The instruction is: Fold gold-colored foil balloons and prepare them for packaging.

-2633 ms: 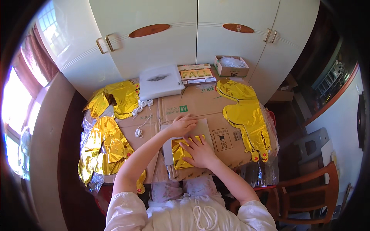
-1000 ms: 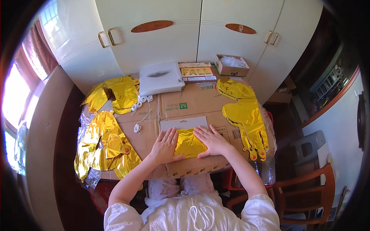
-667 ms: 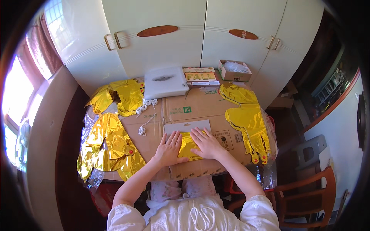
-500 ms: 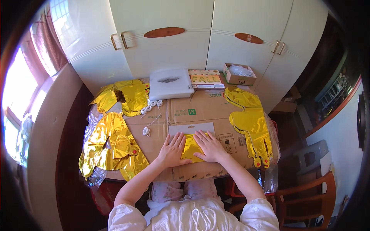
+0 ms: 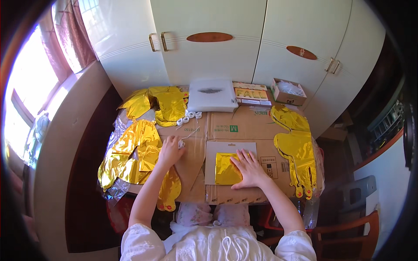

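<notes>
Under my right hand (image 5: 248,171), which lies flat with fingers outstretched, is a folded gold foil balloon (image 5: 224,172). The folded foil rests on a pale card (image 5: 210,162) with a hanging slot at its top. To the left, my left hand (image 5: 171,151) has its thumb and fingertips closed around a small coil of white string (image 5: 181,144); the fingers partly hide the grip. Unfolded gold foil balloons (image 5: 139,141) lie beside and under my left forearm. Another long gold foil balloon (image 5: 296,145) is stretched along the right side of the table.
Flattened cardboard (image 5: 187,167) covers the table. A white foam-wrapped package (image 5: 212,102), a printed box (image 5: 251,93) and an open carton (image 5: 289,92) stand along the back against white cabinets (image 5: 209,61). Small white rolls (image 5: 191,115) sit by the package. A wooden chair (image 5: 348,230) stands front right.
My left hand has left the folded foil and moved left to the coil of string. My right hand stays on the foil. The whole view has shifted, with things now further right.
</notes>
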`<state>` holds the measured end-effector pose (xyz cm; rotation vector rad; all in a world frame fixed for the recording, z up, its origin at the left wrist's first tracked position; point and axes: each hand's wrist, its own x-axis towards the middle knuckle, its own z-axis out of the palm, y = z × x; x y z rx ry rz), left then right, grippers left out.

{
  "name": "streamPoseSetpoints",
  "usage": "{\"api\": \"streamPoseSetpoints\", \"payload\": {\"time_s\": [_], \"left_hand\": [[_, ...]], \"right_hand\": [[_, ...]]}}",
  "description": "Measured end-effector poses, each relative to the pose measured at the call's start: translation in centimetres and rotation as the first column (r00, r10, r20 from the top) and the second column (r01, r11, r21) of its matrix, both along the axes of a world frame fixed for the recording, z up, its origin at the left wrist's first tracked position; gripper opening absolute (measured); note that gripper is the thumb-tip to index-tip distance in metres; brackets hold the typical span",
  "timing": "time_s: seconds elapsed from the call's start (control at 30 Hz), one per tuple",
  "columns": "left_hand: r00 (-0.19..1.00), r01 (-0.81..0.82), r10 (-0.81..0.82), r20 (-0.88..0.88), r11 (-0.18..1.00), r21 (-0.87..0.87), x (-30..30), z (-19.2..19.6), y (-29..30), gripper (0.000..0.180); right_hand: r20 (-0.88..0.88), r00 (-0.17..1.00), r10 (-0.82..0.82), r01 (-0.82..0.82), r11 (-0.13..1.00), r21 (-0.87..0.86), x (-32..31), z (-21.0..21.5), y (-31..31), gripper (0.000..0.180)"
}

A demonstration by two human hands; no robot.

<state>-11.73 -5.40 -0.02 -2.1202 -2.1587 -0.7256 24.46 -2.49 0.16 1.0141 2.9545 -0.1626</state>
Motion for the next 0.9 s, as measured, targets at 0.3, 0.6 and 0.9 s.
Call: {"api": "streamPoseSetpoints", "payload": {"time_s": [0.3, 0.6, 0.9], "left_hand": [[0.936, 0.044, 0.112, 0.335, 0.904, -0.425, 1.2, 5.9, -0.7, 0.025], [0.066, 0.474, -0.096, 0.993, 0.879, 0.053, 2.3, 8.6, -4.1, 0.015], [0.112, 0.429, -0.009, 0.994, 0.902, -0.040, 7.5, 10.1, -8.0, 0.015]], "right_hand": [[-0.036, 0.999, 0.001, 0.000, 1.000, 0.015, 0.4, -0.1, -0.1, 0.117], [-0.107, 0.994, 0.013, -0.011, 1.000, 0.017, 0.5, -0.6, 0.0, 0.118], [-0.579, 0.814, 0.044, -0.051, 0.999, 0.004, 0.2, 3.4, -2.8, 0.084]]}}
